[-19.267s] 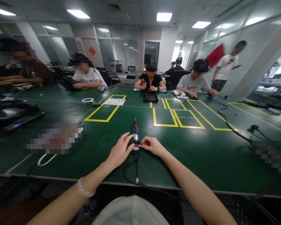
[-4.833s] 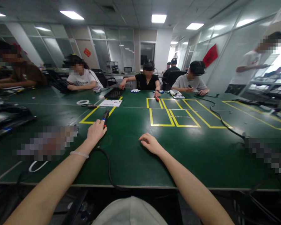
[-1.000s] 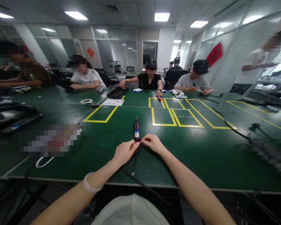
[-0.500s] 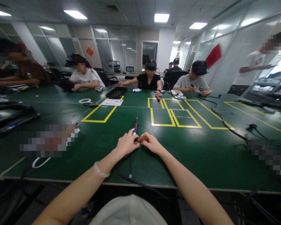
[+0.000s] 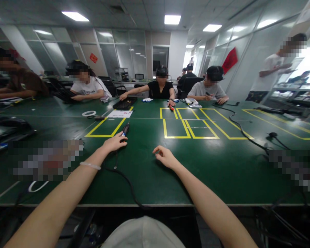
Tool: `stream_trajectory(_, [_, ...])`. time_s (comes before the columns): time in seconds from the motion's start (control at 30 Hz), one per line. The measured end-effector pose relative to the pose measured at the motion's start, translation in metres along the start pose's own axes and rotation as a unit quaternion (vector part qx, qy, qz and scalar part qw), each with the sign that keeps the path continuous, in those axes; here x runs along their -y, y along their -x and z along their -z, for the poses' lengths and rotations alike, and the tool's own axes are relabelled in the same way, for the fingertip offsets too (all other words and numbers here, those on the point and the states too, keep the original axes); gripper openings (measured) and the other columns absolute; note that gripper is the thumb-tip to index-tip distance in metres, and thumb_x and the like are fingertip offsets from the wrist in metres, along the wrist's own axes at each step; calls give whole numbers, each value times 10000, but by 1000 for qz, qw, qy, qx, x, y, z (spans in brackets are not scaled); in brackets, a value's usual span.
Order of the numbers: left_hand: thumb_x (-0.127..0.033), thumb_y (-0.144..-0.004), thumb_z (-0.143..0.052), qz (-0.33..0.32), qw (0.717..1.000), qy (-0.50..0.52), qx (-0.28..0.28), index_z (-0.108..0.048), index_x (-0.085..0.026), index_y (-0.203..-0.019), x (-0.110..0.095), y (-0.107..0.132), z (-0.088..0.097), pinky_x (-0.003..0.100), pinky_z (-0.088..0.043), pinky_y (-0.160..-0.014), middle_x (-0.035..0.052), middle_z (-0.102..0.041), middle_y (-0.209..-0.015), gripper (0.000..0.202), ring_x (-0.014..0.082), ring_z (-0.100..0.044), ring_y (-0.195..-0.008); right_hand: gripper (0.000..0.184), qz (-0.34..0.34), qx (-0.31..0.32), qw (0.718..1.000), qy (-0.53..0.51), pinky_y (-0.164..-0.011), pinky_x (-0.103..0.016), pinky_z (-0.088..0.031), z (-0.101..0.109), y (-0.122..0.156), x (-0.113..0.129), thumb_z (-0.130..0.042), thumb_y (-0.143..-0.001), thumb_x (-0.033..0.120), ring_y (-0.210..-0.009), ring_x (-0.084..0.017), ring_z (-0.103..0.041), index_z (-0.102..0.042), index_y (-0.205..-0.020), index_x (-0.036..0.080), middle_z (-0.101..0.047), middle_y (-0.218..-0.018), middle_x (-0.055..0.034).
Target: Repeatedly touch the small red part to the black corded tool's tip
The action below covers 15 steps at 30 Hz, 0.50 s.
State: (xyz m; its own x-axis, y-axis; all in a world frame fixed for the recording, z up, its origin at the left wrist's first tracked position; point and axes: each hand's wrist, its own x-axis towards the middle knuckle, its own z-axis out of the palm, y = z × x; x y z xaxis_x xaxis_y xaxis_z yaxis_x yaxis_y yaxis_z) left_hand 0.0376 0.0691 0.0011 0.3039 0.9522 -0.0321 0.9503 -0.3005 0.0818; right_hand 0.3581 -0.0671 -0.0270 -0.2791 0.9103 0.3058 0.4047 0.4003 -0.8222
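Observation:
My left hand [image 5: 115, 142] is wrapped round an electric screwdriver [image 5: 125, 129], dark-bodied with a blue band, its tip pointing away from me toward the far side. A black cord [image 5: 127, 181] runs from below that hand over the table's near part, with a small metal ring beside it. My right hand [image 5: 166, 157] is apart from the tool, low over the green table [image 5: 144, 179]. Its fingers are loosely bent, with a gap between thumb and forefinger, and nothing shows between them.
Yellow tape outlines [image 5: 177, 137] mark the table. Beyond my left hand lie a paper sheet [image 5: 120, 114] and a black tray [image 5: 125, 103], where a person across reaches in. That person's other hand is at a red-tipped tool [image 5: 171, 107]. A black cable [image 5: 237, 125] crosses on the right.
My left hand has carried the screwdriver leftward, away from my right hand, and the cord trails along. My right hand has stayed about where it was. The person across now reaches into the tray.

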Motion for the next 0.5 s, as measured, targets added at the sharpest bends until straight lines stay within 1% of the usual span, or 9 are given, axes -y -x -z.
stream_trajectory(0.07, [-563, -794, -470, 17, 1000, -2, 5, -573, -309, -1266, 29, -11, 2, 337, -419, -964, 20, -294, -1525, 546, 278, -487, -1230, 201, 4, 2, 1000, 6, -640, -235, -408, 0, 0, 1, -498, -767, 120, -627, -107, -497, -617, -922, 166, -591, -778, 8])
stream_trajectory(0.1, [-552, -797, -478, 27, 1000, -7, -1, -555, -298, -1287, 40, -14, 3, 335, -414, -968, 36, -312, -1515, 557, 277, -483, -1234, 198, 5, 2, 1000, 10, -644, -237, -409, 1, 0, 2, -498, -768, 119, -631, -107, -498, -619, -918, 167, -594, -787, 6])
stream_trajectory(0.17, [-525, -813, -479, 50, 998, -18, -21, -486, -260, -1346, 51, -13, 4, 359, -421, -955, 88, -347, -1486, 595, 290, -485, -1226, 193, 6, 3, 1000, 18, -652, -240, -411, 2, 0, 2, -500, -771, 118, -640, -110, -503, -622, -911, 167, -596, -797, 3])
stream_trajectory(0.2, [-515, -823, -472, 69, 997, -27, -39, -453, -232, -1363, 52, -10, 4, 380, -434, -933, 122, -381, -1453, 610, 303, -500, -1201, 190, 6, 2, 1000, 22, -654, -241, -412, 2, 0, 2, -501, -773, 118, -644, -111, -506, -624, -909, 167, -596, -798, 2])
stream_trajectory(0.27, [-498, -838, -453, 112, 989, -52, -82, -427, -170, -1351, 45, 0, 3, 408, -463, -864, 175, -466, -1344, 609, 326, -548, -1112, 186, 7, 2, 1000, 29, -659, -242, -413, 3, -1, 2, -504, -774, 117, -654, -113, -512, -628, -904, 168, -597, -802, 0])
stream_trajectory(0.33, [-472, -847, -445, 140, 979, -85, -124, -452, -138, -1289, 33, 12, 0, 404, -479, -802, 186, -523, -1233, 554, 326, -582, -1019, 180, 9, 5, 999, 34, -665, -244, -413, 2, -1, 1, -508, -777, 118, -664, -115, -516, -632, -895, 172, -602, -812, -3])
stream_trajectory(0.43, [-426, -857, -434, 135, 974, -111, -147, -481, -134, -1232, 17, 24, -3, 393, -480, -762, 182, -532, -1199, 478, 316, -596, -960, 172, 14, 10, 999, 36, -669, -245, -412, 1, -2, -2, -513, -785, 124, -667, -117, -517, -636, -892, 177, -607, -813, -4])
stream_trajectory(0.5, [-425, -874, -401, 140, 973, -100, -151, -507, -142, -1202, 13, 26, -1, 388, -475, -755, 182, -528, -1218, 446, 307, -601, -947, 168, 15, 9, 999, 35, -668, -245, -413, 0, -2, -3, -515, -791, 130, -661, -116, -514, -637, -896, 177, -607, -809, -3])
